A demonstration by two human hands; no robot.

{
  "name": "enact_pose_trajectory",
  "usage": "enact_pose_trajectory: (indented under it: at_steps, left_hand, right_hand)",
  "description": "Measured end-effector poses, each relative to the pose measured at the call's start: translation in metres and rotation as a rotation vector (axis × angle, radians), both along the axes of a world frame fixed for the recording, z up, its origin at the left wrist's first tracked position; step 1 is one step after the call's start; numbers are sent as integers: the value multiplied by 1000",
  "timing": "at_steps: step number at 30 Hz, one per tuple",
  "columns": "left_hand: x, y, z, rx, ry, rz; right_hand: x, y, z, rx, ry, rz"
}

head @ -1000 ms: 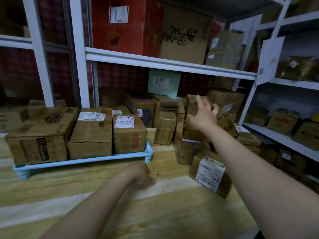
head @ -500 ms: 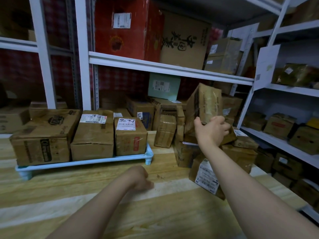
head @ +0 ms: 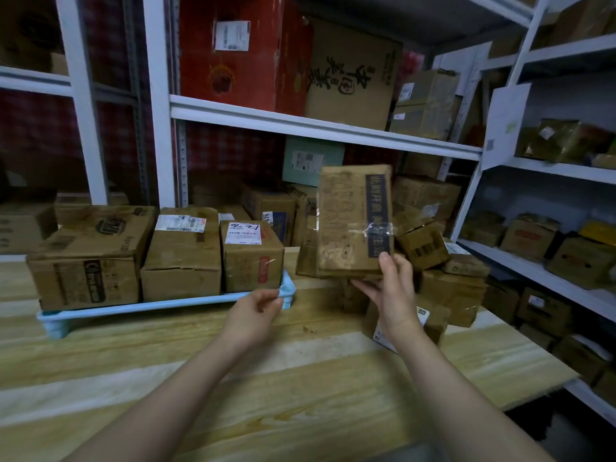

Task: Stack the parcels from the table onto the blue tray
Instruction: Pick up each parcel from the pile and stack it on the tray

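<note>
Parcel in air beside tray, we're gripping its bottom edge with right hand. Left hand empty, fingers loosely curled, hovering near tray corner. Carrying step; next probably needing spot atop boxes.

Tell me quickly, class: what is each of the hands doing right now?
Left hand: loosely curled, holding nothing.
Right hand: closed on the flat cardboard parcel.

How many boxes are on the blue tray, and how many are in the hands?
Boxes on the blue tray: 3: left, middle, right
Boxes held: 1: the held box, in the right hand
Left hand: 0
Total: 4
</note>
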State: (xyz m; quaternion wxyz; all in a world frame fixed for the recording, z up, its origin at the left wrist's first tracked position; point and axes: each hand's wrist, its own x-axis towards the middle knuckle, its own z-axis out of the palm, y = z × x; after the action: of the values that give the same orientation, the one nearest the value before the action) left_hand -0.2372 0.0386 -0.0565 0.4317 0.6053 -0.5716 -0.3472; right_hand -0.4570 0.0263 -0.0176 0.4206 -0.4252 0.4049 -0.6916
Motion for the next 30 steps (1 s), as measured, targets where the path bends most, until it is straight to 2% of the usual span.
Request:
enact_pose_trajectory:
  at_steps: [6,8,15,23,30]
  left_hand:
    - [18,3,21,-85,326,112]
    - [24,7,26,-71,429,133]
    - [33,16,31,-38,570,132]
    - [29,15,25,-120,572,87]
    - [28,12,23,-102,576,115]
  right_hand:
    - [24,5,-18,100,5,336]
    - [30,5,-23,118,36,381]
    - [34,3,-32,133,47,427]
    - [27,-4,-35,116,47,385]
    - [25,-8,-40,179,15,326]
